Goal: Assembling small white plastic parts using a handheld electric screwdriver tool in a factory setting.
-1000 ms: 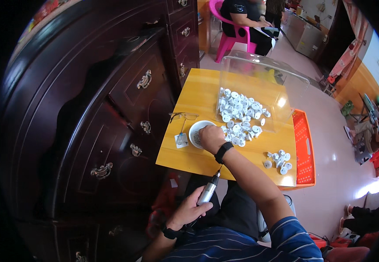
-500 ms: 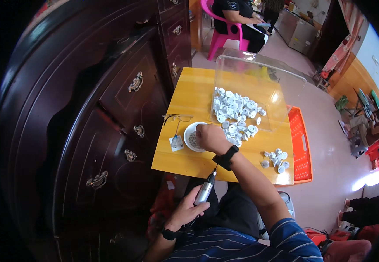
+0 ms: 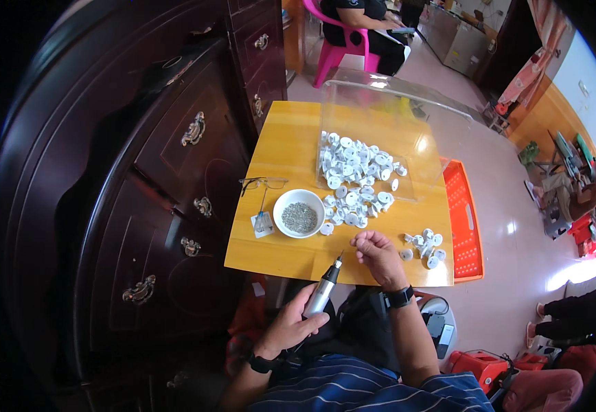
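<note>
My left hand point(image 3: 290, 325) is closed around a silver and black electric screwdriver point(image 3: 321, 295), held at the table's near edge with its bit pointing up and away. Just right of the bit tip, my right hand point(image 3: 380, 259) is closed in a pinch; whatever is between its fingertips is too small to make out. A white bowl point(image 3: 279, 222) of small metal screws point(image 3: 299, 218) stands left of it. Many white round-headed plastic parts point(image 3: 354, 163) lie heaped beyond, partly inside a tipped clear plastic bin point(image 3: 415, 93). A smaller group of the same parts point(image 3: 427, 242) sits at the right.
On the yellow wooden table point(image 3: 270, 141), eyeglasses point(image 3: 265, 183) and a small clear packet point(image 3: 262, 224) lie by the bowl. An orange basket point(image 3: 476, 255) stands against the table's right side. Dark wooden drawers point(image 3: 167, 165) rise on the left. A person sits on a pink chair point(image 3: 345, 42) beyond.
My right hand has come out of the bowl, moving right and nearer to the screwdriver's tip, fingers pinched. My left hand still grips the screwdriver. The view has shifted slightly.
</note>
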The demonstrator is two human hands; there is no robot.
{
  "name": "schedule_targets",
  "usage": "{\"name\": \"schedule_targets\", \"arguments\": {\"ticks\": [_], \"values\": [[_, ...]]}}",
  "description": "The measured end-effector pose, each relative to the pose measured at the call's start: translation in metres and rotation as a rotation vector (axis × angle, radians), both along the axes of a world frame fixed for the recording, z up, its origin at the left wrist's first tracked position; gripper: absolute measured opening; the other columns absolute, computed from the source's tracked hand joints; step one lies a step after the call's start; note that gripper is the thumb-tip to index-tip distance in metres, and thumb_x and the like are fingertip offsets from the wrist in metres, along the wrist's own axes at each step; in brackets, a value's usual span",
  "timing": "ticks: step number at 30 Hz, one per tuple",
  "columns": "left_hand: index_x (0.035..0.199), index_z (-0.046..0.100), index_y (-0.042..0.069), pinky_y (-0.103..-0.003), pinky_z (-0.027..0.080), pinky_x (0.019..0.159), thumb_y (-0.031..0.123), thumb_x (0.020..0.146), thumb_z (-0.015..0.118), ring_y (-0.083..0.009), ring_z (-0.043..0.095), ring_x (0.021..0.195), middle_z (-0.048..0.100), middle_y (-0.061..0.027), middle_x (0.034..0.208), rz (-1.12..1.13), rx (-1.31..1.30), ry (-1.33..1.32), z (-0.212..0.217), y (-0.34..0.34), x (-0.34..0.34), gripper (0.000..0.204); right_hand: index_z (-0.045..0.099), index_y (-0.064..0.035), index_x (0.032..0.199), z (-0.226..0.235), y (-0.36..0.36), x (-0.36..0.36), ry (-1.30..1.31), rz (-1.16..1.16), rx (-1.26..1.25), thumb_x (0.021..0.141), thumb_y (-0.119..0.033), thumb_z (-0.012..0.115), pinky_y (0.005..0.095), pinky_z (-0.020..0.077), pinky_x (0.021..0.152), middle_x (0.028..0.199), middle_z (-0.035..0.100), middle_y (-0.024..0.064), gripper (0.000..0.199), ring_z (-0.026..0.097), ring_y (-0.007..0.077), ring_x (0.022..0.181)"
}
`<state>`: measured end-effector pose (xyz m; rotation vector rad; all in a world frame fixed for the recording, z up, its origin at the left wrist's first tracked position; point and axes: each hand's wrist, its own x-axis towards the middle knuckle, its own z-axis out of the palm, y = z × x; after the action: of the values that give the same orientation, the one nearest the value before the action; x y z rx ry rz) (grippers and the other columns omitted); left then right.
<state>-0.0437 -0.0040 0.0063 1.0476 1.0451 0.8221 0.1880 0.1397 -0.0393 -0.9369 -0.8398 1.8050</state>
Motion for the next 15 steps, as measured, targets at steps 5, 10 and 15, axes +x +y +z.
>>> {"name": "schedule_targets", "arguments": {"ticks": [5, 10, 15], "values": [[0.148, 0.040, 0.001, -0.026, 0.051, 0.062, 0.015, 0.092, 0.071, -0.0098, 0.060, 0.069, 0.059, -0.0059, 0.097, -0.041, -0.015, -0.003, 0.000, 0.004, 0.010, 0.065, 0.066, -0.0031, 0.105, 0.001, -0.012, 0.004, 0.123, 0.012, -0.064, 0.097, -0.009, 0.066, 0.0233, 0.0520, 0.071, 0.096, 0.069, 0.0047, 0.009, 0.063, 0.0101, 0.078], [0.148, 0.040, 0.002, -0.025, 0.051, 0.063, 0.014, 0.092, 0.071, -0.0096, 0.060, 0.070, 0.059, -0.0054, 0.099, -0.036, -0.011, 0.032, 0.004, 0.004, 0.015, 0.066, 0.066, -0.0018, 0.106, -0.002, -0.008, 0.008, 0.181, 0.014, -0.113, 0.096, -0.005, 0.065, 0.0240, 0.0519, 0.071, 0.096, 0.068, 0.0052, 0.010, 0.063, 0.0112, 0.079], [0.149, 0.040, 0.003, -0.026, 0.051, 0.063, 0.014, 0.091, 0.071, -0.0092, 0.059, 0.070, 0.059, -0.0047, 0.100, -0.050, -0.016, 0.035, 0.006, 0.003, 0.019, 0.066, 0.066, -0.0013, 0.105, 0.001, -0.008, 0.008, 0.222, 0.026, -0.092, 0.095, -0.003, 0.065, 0.0252, 0.0524, 0.071, 0.096, 0.068, 0.0070, 0.010, 0.064, 0.0121, 0.078]]}}
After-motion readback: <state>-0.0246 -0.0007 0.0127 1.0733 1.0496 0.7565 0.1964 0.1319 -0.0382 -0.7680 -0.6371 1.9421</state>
